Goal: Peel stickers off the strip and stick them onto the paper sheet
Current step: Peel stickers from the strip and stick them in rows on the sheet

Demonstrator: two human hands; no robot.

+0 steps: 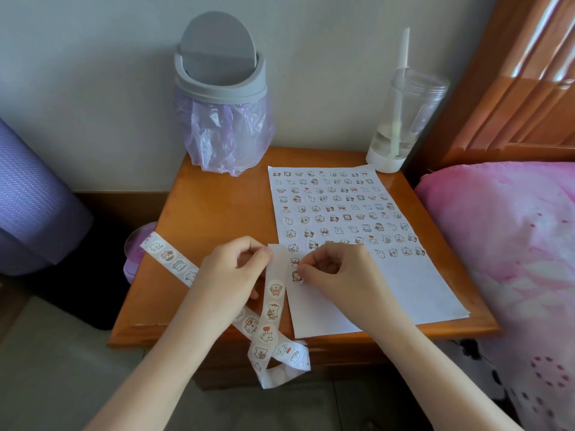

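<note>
A white paper sheet [401, 284] lies on the wooden nightstand [214, 213], its upper part covered with several rows of small round animal stickers. A long sticker strip [273, 309] crosses the table's front left and loops over the front edge. My left hand [231, 269] pinches the strip's bare top end beside the sheet's left edge. My right hand [336, 269] pinches a round sticker [297, 277] at the sheet's left edge, just below the lowest stickers; whether it touches the paper I cannot tell.
A grey swing-lid bin [221, 85] with a purple liner stands at the table's back left. A clear cup [404, 119] with a straw stands at the back right. A pink bed [510, 244] borders the right side, a purple mat roll [31, 197] the left.
</note>
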